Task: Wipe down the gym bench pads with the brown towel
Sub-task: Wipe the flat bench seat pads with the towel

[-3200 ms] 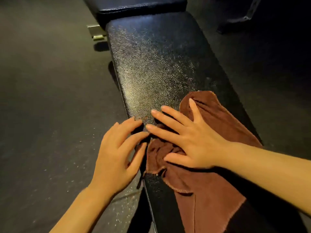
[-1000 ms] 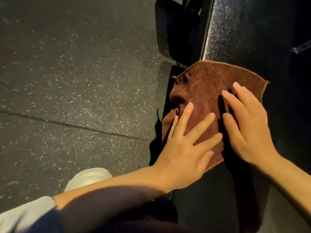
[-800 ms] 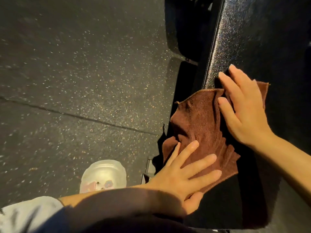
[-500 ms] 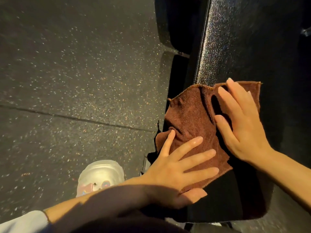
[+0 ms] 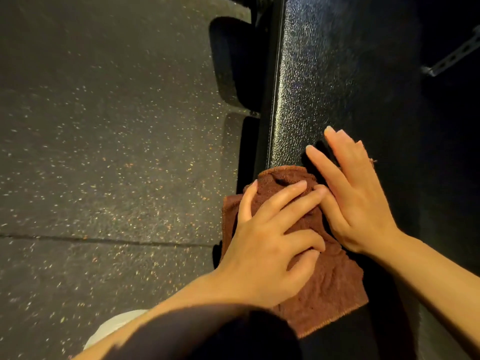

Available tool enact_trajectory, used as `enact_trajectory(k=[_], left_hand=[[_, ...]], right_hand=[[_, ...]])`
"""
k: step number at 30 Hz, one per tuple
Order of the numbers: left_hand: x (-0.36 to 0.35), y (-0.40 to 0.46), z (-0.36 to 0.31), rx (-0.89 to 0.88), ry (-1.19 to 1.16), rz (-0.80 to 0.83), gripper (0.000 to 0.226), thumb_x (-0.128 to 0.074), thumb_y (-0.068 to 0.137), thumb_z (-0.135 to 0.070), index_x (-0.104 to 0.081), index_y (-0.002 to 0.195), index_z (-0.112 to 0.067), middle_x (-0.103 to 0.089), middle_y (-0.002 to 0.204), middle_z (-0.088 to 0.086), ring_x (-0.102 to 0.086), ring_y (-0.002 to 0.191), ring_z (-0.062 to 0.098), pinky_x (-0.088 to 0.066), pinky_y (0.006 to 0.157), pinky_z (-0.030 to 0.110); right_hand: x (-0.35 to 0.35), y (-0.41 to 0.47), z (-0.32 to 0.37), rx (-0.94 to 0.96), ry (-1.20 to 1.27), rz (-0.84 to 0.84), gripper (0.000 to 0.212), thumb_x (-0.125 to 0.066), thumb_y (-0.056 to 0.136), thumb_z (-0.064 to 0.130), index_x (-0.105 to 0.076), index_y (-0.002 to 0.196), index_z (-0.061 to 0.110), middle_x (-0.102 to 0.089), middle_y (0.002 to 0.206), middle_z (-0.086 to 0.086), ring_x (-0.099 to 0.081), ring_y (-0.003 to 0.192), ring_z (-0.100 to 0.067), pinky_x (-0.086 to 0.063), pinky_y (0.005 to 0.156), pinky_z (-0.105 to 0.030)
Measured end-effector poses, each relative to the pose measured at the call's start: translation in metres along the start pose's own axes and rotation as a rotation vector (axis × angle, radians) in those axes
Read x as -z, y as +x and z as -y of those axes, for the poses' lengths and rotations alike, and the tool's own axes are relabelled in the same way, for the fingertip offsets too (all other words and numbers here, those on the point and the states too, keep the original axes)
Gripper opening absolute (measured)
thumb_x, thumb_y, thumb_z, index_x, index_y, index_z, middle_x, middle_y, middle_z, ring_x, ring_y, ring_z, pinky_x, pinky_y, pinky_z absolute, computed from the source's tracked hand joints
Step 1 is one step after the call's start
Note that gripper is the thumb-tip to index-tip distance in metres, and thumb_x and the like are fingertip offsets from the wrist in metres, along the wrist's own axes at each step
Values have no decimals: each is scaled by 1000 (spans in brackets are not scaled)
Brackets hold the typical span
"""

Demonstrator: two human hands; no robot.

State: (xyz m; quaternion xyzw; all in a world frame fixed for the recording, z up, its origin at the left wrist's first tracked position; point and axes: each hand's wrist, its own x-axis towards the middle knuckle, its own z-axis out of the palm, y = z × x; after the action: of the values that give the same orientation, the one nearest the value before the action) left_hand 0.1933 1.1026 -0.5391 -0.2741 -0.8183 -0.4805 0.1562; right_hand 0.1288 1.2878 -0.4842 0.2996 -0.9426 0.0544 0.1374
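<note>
Since the brown terry towel point(image 5: 322, 276) sits bunched on the black textured vinyl bench pad point(image 5: 324, 81), both hands, left point(image 5: 270, 245) and right point(image 5: 355, 198), flat on it, I'd press evenly and overlap strokes.

towel point(image 5: 322, 289) on bench pad point(image 5: 332, 81), floor point(image 5: 104, 152) left

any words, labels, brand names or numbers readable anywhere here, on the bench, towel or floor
None: no text can be read in this view.
brown towel: plain cloth, no tag or label showing.
bench pad: bare black textured vinyl, no logo or sticker visible.
speckled floor: flecks only, no markings.
left hand and right hand cover part of the towel, so anything beneath them is hidden.
</note>
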Motion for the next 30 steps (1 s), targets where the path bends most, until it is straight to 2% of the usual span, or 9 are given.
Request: enact_trajectory(k=[3, 7, 13, 19, 21, 25, 27, 30], left_hand=[[4, 20, 4, 21, 49, 6, 13, -59, 87, -32, -72, 88, -33, -44, 153, -6, -26, 148, 13, -6, 118, 56], [7, 42, 13, -19, 144, 24, 18, -57, 88, -37, -70, 99, -32, -45, 152, -6, -26, 148, 13, -2, 119, 58], [17, 109, 34, -137, 423, 77, 39, -54, 86, -52, -68, 115, -30, -35, 158, 4, -22, 151, 21, -11, 118, 59], [18, 180, 53, -307, 653, 192, 59, -41, 89, -63, -61, 133, -29, -35, 158, 9, -27, 148, 29, -18, 117, 59], [19, 211, 56, -315, 709, 278, 66, -31, 89, -67, -55, 139, -33, -30, 161, 7, -23, 150, 27, -14, 118, 60], [14, 274, 62, -284, 801, 417, 79, -5, 81, -76, -26, 151, -47, -4, 167, -4, 3, 153, 17, 5, 121, 53], [9, 304, 65, -296, 823, 441, 81, 1, 78, -77, -17, 152, -50, 2, 167, -7, 8, 153, 14, 8, 121, 52], [4, 345, 73, -331, 848, 462, 80, -1, 78, -78, -15, 152, -51, 0, 166, -8, 6, 153, 14, 8, 121, 53]], right_hand=[[1, 16, -15, -42, 4, -55, 49, -32, 105, 38, -32, 150, 18, -24, 160, -12, -17, 150, -29, -9, 122, -51], [2, 31, -33, -64, -17, -97, 50, -35, 104, 42, -36, 149, 19, -25, 159, -10, -17, 150, -28, -5, 122, -47], [7, 57, -70, -217, -71, -175, 59, -34, 101, 54, -44, 146, 18, -25, 159, -13, -16, 149, -32, -3, 119, -51], [16, 85, -111, -325, -170, -234, 59, -38, 98, 51, -46, 145, 16, -32, 156, -16, -20, 147, -35, -7, 117, -56], [20, 94, -127, -362, -213, -248, 61, -36, 98, 52, -47, 144, 15, -35, 154, -17, -22, 146, -36, -9, 117, -58], [27, 114, -163, -486, -246, -244, 69, -28, 95, 59, -45, 145, 15, -34, 154, -18, -20, 147, -35, -9, 117, -59], [31, 127, -182, -544, -251, -233, 73, -22, 94, 63, -40, 149, 18, -30, 156, -16, -15, 149, -33, -5, 119, -56], [38, 148, -207, -627, -246, -202, 71, -23, 95, 62, -32, 152, 21, -23, 160, -12, -7, 151, -29, -2, 121, -53]])
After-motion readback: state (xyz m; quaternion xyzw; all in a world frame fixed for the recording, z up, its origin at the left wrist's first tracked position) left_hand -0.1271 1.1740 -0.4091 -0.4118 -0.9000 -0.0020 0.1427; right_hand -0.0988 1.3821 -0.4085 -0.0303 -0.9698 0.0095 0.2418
